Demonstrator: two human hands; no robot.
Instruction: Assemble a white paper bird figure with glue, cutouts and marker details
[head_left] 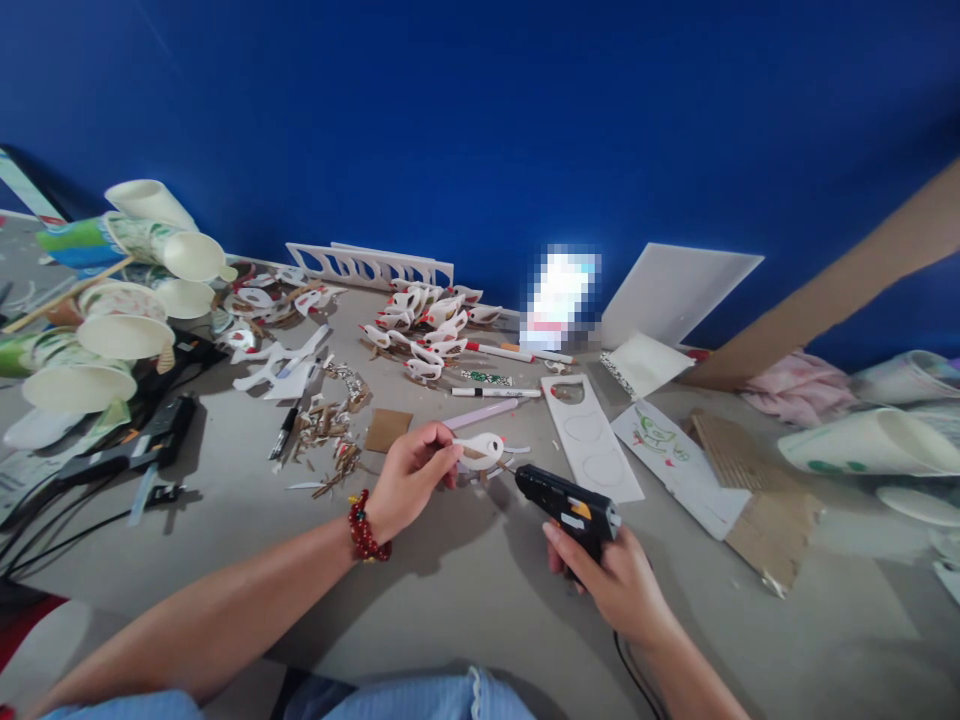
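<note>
Between the thumb and fingers of my left hand is a small white bird cutout with a black eye, a red beak and a brown wing patch. My right hand is wrapped round a black glue gun, whose nozzle points left at the bird's underside with a small gap. Thin white and brown strips lie on the table just behind the bird. A square of brown cardboard rests left of it, and a white sheet with outlined shapes lies to the right.
Several finished-looking white birds are heaped at the back. Paper scraps, scissors and a marker lie about. Paper cups stack at left; a second black glue gun sits nearby. A lit phone leans on the blue wall.
</note>
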